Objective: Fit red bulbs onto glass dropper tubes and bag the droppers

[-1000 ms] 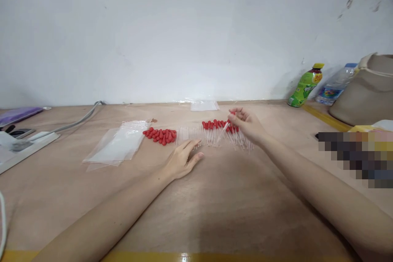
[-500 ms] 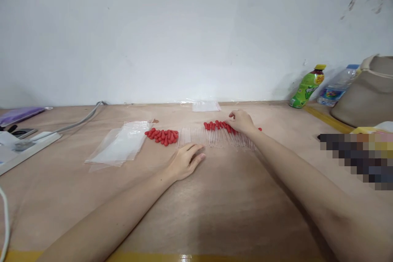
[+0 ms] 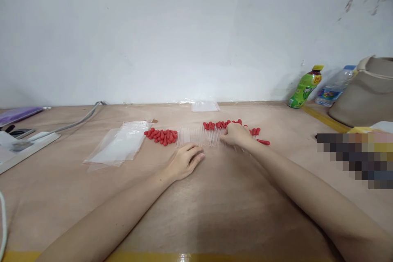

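Observation:
A row of clear droppers with red bulbs [image 3: 215, 127] lies across the middle of the wooden table [image 3: 196, 204]. My right hand [image 3: 235, 134] rests on this row with its fingers curled down over the droppers; whether it grips one is hidden. Bare clear tubes [image 3: 190, 135] lie left of the row, and a heap of loose red bulbs [image 3: 161, 135] lies beyond them. My left hand [image 3: 186, 159] lies palm down just in front of the bare tubes, fingers loosely stretched, holding nothing. One red bulb [image 3: 263, 142] lies apart at the right.
Clear plastic bags [image 3: 118, 143] lie at the left, a smaller one [image 3: 205, 106] near the wall. A grey cable [image 3: 73, 123] and a white board [image 3: 26, 147] are far left. A green bottle [image 3: 305, 86], a water bottle [image 3: 336, 86] and a beige bag [image 3: 367, 92] stand at the right.
My right hand, which held one dropper raised above the row, has come down and nearer onto the droppers. Some bulbs at the right now lie spread out. My left hand has hardly moved.

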Motion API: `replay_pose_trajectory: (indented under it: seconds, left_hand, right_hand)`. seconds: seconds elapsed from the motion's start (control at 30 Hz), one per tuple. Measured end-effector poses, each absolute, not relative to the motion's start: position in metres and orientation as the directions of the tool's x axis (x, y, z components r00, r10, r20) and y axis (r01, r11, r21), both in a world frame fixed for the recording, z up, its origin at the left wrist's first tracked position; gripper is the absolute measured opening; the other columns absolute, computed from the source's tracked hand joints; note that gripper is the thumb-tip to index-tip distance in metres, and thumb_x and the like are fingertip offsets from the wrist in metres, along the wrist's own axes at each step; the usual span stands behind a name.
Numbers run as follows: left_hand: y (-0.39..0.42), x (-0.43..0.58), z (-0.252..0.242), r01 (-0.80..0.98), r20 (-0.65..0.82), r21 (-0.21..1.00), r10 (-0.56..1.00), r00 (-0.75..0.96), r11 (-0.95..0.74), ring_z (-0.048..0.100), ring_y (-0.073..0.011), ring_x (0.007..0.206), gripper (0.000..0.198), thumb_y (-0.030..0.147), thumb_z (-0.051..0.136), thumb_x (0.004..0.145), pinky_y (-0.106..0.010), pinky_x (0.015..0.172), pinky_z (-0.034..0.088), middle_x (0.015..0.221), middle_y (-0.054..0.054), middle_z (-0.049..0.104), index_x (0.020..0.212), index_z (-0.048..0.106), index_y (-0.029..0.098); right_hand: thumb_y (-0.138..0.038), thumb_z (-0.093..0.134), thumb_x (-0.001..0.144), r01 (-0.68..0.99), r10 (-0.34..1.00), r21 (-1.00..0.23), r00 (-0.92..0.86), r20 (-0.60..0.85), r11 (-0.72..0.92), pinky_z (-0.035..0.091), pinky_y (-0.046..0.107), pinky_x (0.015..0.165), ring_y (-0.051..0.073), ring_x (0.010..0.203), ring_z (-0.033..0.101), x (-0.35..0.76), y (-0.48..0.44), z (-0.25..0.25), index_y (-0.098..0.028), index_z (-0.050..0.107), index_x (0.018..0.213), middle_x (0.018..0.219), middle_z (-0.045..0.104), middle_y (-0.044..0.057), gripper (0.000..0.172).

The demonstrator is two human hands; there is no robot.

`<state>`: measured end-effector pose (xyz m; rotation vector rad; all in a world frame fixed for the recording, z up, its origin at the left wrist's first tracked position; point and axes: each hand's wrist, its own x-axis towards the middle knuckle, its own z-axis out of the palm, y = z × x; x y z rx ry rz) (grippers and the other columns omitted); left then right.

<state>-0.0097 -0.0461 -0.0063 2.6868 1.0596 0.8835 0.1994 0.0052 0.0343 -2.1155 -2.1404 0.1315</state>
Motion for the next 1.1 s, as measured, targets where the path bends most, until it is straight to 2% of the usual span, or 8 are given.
replay_pose_trajectory:
  seconds: [0.27,0.4,0.57,0.67,0.77,0.93,1.03,1.1]
  left_hand:
    - [-0.047,-0.01,-0.006,0.57,0.486,0.31,0.643,0.593,-0.761,0.055,-0.0163,0.085,0.024,0.028,0.04,0.087,-0.03,0.077,0.044,0.091,-0.007,0.059,0.097,0.059,0.017]
    - [-0.046,-0.01,-0.006,0.564,0.487,0.334,0.651,0.583,-0.755,0.055,-0.0165,0.084,0.025,0.028,0.041,0.087,-0.03,0.076,0.044,0.091,-0.007,0.059,0.097,0.06,0.016]
    - [-0.042,-0.004,-0.005,0.525,0.471,0.547,0.759,0.45,-0.651,0.057,-0.0161,0.08,0.03,0.033,0.04,0.087,-0.028,0.073,0.044,0.088,-0.006,0.062,0.091,0.064,0.017]
    - [-0.04,0.0,-0.005,0.413,0.359,0.772,0.867,0.345,-0.483,0.058,-0.0157,0.074,0.034,0.039,0.04,0.086,-0.027,0.068,0.045,0.082,-0.004,0.064,0.093,0.064,0.016]
    - [-0.041,0.004,-0.003,0.251,0.266,0.898,0.901,0.343,-0.361,0.057,-0.0147,0.068,0.033,0.043,0.051,0.079,-0.026,0.064,0.045,0.077,-0.003,0.064,0.088,0.063,0.013]
    - [-0.042,0.002,-0.002,0.009,0.249,0.965,0.928,0.278,-0.262,0.057,-0.0138,0.072,0.032,0.045,0.055,0.076,-0.026,0.07,0.045,0.073,-0.003,0.061,0.074,0.057,0.013]
    - [-0.038,-0.002,-0.005,-0.156,0.208,0.972,0.955,0.21,-0.177,0.054,-0.0099,0.057,0.033,0.048,0.049,0.078,-0.022,0.054,0.044,0.065,0.001,0.056,0.074,0.049,0.016]
    - [-0.035,-0.004,-0.008,-0.191,0.182,0.971,0.96,0.213,-0.141,0.042,-0.0056,0.042,0.032,0.049,0.046,0.08,-0.016,0.04,0.033,0.055,0.005,0.047,0.078,0.047,0.017]
  right_hand:
    - [-0.022,0.05,0.066,0.987,0.998,-0.149,0.054,-0.012,-0.056,0.032,0.041,0.078,0.023,0.072,0.057,0.192,0.011,0.033,-0.015,0.059,0.067,0.07,0.061,0.008,0.011]
    - [-0.028,0.047,0.07,0.982,0.997,-0.179,0.062,0.044,-0.053,0.034,0.035,0.072,0.021,0.068,0.056,0.202,0.007,0.035,-0.015,0.057,0.062,0.063,0.06,0.007,0.019]
    - [-0.037,0.039,0.079,0.906,0.964,-0.38,-0.094,0.248,0.186,0.033,0.024,0.059,0.013,0.054,0.05,0.195,-0.024,0.035,-0.016,0.056,0.055,0.053,0.056,0.001,0.036]
    - [-0.034,0.04,0.081,0.833,0.906,-0.403,-0.245,0.347,0.379,0.031,0.024,0.059,0.011,0.051,0.046,0.175,-0.047,0.026,-0.017,0.055,0.053,0.05,0.054,-0.001,0.035]
    - [-0.027,0.043,0.081,0.786,0.839,-0.358,-0.348,0.419,0.505,0.031,0.027,0.064,0.012,0.055,0.046,0.156,-0.061,0.013,-0.017,0.054,0.053,0.051,0.054,-0.001,0.031]
    - [-0.035,0.047,0.081,0.707,0.792,-0.399,-0.389,0.47,0.584,0.031,0.026,0.061,0.012,0.059,0.048,0.156,-0.062,0.006,-0.019,0.058,0.061,0.056,0.056,-0.001,0.029]
    - [-0.037,0.046,0.081,0.737,0.799,-0.403,-0.305,0.518,0.542,0.033,0.025,0.061,0.013,0.061,0.05,0.188,-0.053,0.009,-0.018,0.06,0.066,0.063,0.058,0.001,0.028]
    - [-0.035,0.047,0.079,0.817,0.819,-0.385,-0.173,0.547,0.429,0.035,0.025,0.063,0.014,0.065,0.052,0.222,-0.044,0.01,-0.018,0.059,0.066,0.067,0.059,0.002,0.025]
